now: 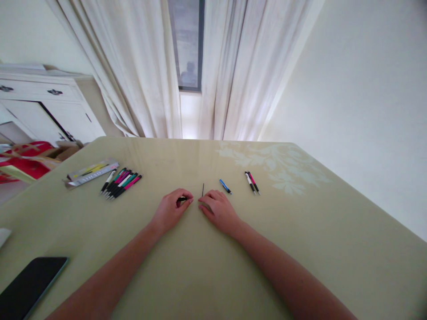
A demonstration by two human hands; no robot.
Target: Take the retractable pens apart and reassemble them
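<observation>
My left hand (171, 210) is closed, its thumb and fingers round a short black piece (182, 199) that looks like the grip part of a pen; the fingers cover much of it. Close beside it, my right hand (218, 210) has its fingertips at the near end of a thin dark pen refill (203, 189), which points away from me. The fingers hide that end. Just right of this hand lies a blue pen barrel (225, 186) with a dark tip. Farther right, two pens (252, 183), one white and one pink, lie side by side.
Several colored pens (122, 183) lie in a row on the left of the pale green table (187, 275), next to an opened pen box (91, 173). A dark phone or tablet (31, 284) lies near left. Behind are curtains (133, 66) and a white cabinet (50, 104).
</observation>
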